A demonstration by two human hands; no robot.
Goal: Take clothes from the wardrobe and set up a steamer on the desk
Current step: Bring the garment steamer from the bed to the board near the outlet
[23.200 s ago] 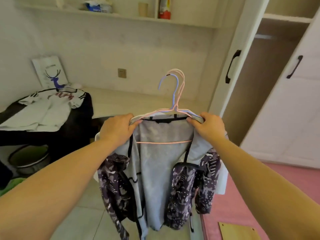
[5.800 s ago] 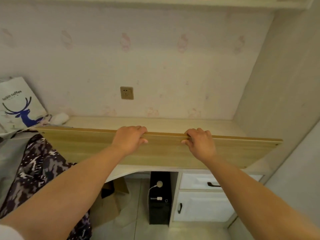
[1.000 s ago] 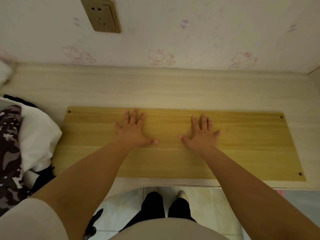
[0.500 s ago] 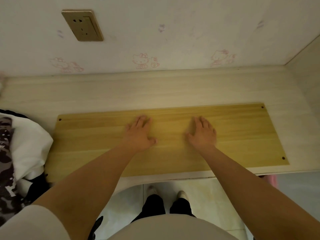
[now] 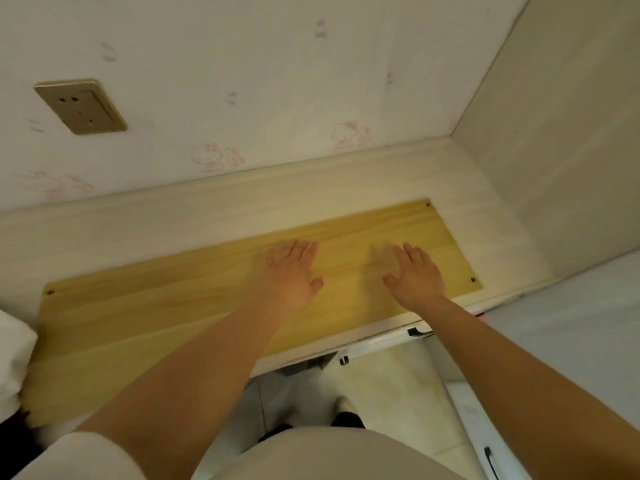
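A: Where's the board?

B: Wooden board [image 5: 173, 323] lies flat on the desk [image 5: 207, 216], long side roughly parallel to the wall, running from the white cloth [image 5: 14, 362] at the left edge toward the right corner. Near edge sits close to the desk's front lip.

A: Material?

B: Yellowish wood-grain panel, long rectangle, smooth face, lengthwise grain bands. Small dark holes at the corners; three visible. Desk is a paler, whitish wood-grain laminate.

A: Hands?

B: Both flat on the board, palms down, on its right half. Left hand [image 5: 289, 275] has fingers straight and close together, pointing at the wall, thumb out to the right. Right hand [image 5: 414, 277] the same, fingers angled slightly left, thumb toward the left hand. Neither grips anything; they're just pressing or resting on the surface. Right fingertips are motion-blurred.

A: Arms?

B: Bare forearms extended forward, converging a bit. Pale sleeve at the left shoulder.

A: Surroundings?

B: Wall has faint pink cartoon-print wallpaper and a gold socket plate [image 5: 79, 105] upper left. Plain beige side panel [image 5: 554, 150] closes the right corner. Below the desk: white drawer fronts with dark handles [image 5: 419, 331], tiled floor, the person's feet.
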